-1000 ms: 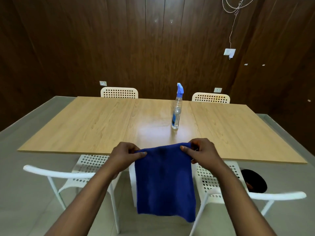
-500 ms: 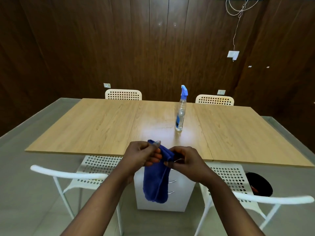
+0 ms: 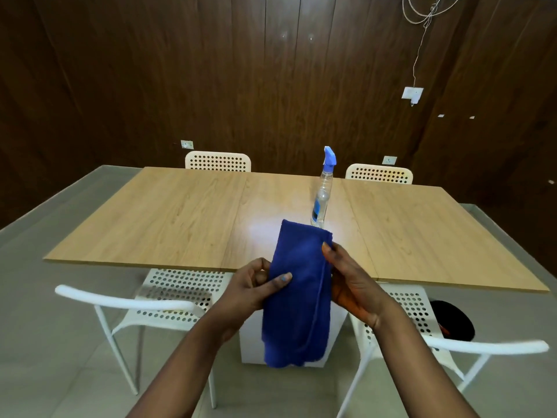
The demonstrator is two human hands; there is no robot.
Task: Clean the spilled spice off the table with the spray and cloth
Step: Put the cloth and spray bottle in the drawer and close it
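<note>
A folded dark blue cloth hangs in front of me, over the near edge of the wooden table. My left hand pinches its left side with the thumb on top. My right hand holds its right edge, fingertips near the upper corner. Behind the cloth's top, a clear spray bottle with a blue nozzle stands upright on the table's middle; its base is partly hidden. I cannot make out any spilled spice on the tabletop.
Two white perforated chairs stand at the near side, two more at the far side. A white cabinet sits under the table. A dark round object lies on the floor at the right.
The cloth went from spread wide between both hands to folded in half lengthwise. Both hands then lifted it higher, so it now stands taller in front of the bottle.
</note>
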